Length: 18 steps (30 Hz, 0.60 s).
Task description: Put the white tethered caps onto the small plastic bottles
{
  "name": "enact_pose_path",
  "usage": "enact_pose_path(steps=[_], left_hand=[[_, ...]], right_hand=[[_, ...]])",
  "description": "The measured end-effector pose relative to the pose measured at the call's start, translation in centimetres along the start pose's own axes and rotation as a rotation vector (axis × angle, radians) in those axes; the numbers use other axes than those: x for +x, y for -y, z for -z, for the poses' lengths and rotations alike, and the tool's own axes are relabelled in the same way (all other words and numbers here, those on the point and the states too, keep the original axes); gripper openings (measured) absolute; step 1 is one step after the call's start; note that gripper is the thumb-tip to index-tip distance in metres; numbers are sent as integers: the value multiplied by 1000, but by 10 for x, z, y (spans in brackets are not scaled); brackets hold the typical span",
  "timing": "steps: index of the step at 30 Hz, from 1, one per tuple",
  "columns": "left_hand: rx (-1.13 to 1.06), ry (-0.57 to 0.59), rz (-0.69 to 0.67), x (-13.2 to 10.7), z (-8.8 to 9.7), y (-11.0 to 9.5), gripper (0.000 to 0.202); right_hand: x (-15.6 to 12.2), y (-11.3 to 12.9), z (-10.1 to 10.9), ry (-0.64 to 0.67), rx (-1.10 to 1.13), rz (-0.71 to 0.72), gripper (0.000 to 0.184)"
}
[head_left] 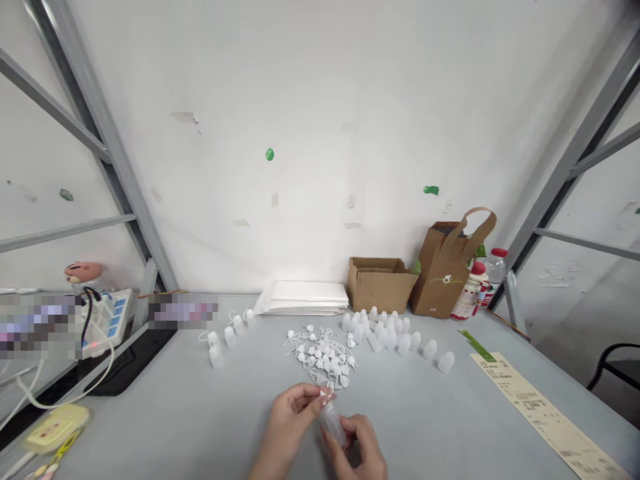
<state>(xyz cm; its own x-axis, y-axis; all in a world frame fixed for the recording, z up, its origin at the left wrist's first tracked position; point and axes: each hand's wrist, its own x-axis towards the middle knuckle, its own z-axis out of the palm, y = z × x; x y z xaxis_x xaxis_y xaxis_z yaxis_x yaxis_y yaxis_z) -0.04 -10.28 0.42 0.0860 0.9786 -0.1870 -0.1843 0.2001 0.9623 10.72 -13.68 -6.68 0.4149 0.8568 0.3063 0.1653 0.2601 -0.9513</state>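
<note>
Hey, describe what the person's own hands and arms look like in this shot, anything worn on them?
Both hands are bare: no gloves, rings or watch show on the left hand or the right hand. The left forearm is uncovered to the frame's bottom edge, with no sleeve in view. The fingernails look pale, possibly polished.

Translucent plastic bottle [333, 421], matt grey table [175, 413], brown cardboard box [380, 283].

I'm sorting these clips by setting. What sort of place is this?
Probably a small assembly or packing bench. Batches of little plastic bottles and a pile of caps lie on the grey table, a cardboard box stands at the wall, and metal frame bars flank it.
</note>
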Motion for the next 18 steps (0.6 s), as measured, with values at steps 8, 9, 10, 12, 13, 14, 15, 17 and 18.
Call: enact_pose_path(steps=[8, 9, 10, 12, 13, 14, 15, 17, 18], left_hand=[[64, 67, -140, -4, 8, -2, 18], [75, 76, -152, -5, 9, -3, 17], [82, 84, -154, -6, 9, -5, 17], [84, 72, -142, -6, 10, -7, 18], [76, 54, -135, -5, 11, -7, 19], [60, 31, -128, -5, 11, -7, 20], [39, 12, -121, -4, 11, -7, 21], [1, 7, -106, -3, 11, -7, 22], [1, 26, -97, -4, 12, -7, 21]], right_hand=[[27, 27, 19, 695, 635, -781, 54], [29, 30, 20, 735, 633, -802, 54], [30, 32, 21, 747, 613, -810, 55], [29, 34, 19, 682, 554, -782, 54], [28, 33, 17, 622, 522, -741, 54], [27, 32, 16, 560, 489, -683, 52], [26, 30, 14, 504, 457, -616, 51], [23, 26, 13, 424, 402, -490, 48], [22, 24, 12, 404, 383, -456, 46]])
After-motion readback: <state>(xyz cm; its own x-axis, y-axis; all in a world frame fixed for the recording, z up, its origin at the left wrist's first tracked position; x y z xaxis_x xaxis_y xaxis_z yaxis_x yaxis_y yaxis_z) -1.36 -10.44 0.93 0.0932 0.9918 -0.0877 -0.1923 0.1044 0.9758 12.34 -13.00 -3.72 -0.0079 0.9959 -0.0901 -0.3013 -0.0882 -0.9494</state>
